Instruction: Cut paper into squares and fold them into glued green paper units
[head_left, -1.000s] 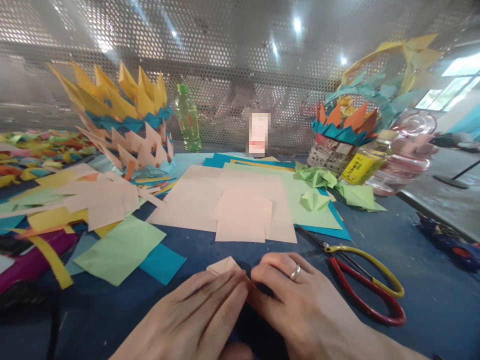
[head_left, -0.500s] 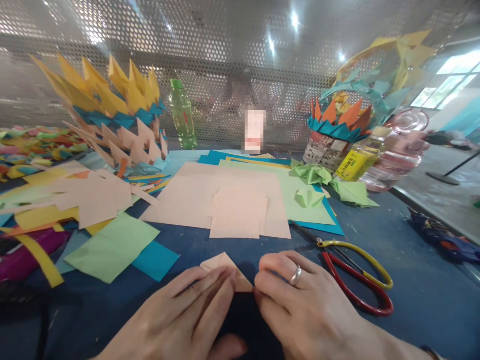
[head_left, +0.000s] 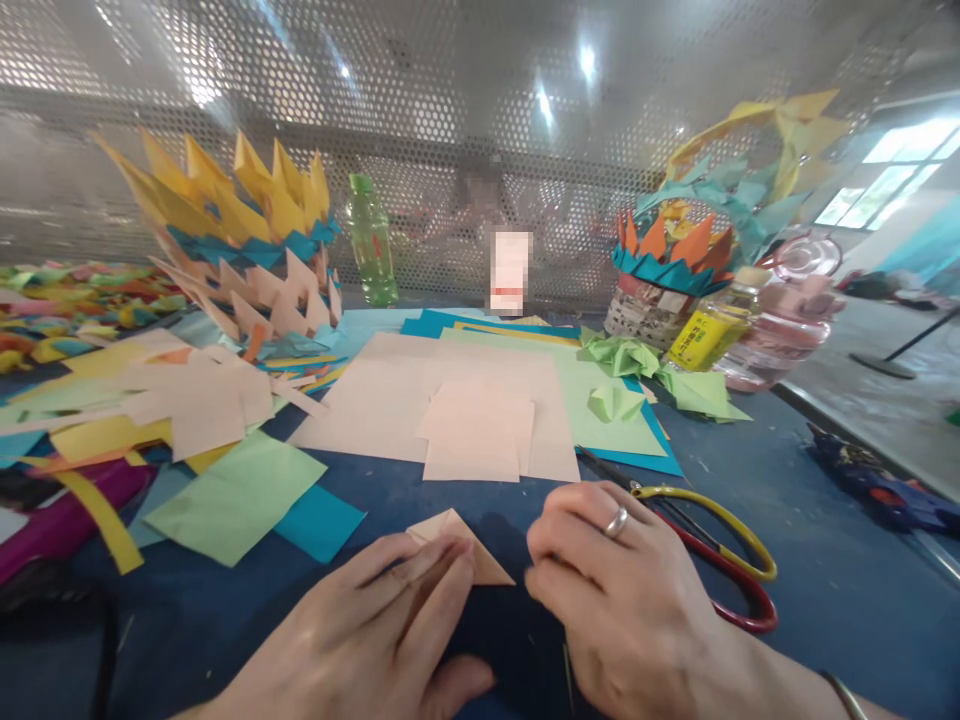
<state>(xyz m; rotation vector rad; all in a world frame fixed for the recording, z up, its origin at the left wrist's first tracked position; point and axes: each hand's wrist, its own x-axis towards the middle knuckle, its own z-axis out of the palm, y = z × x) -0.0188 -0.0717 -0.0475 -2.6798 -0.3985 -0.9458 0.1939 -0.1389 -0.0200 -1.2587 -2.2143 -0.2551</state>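
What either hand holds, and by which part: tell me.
The left hand holds down the folded pink paper by its left part; nothing shows in the right hand.

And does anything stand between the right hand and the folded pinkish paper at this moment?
Nothing visible does: the right hand is just off the right tip of the folded paper, with a small gap between them. The left hand covers the paper's left part, away from that tip.

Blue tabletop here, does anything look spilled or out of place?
No spill shows. The odd spot is far left: a yellow paper strip lies across a purple object, as if dropped there. The folded paper under the left hand looks fine.
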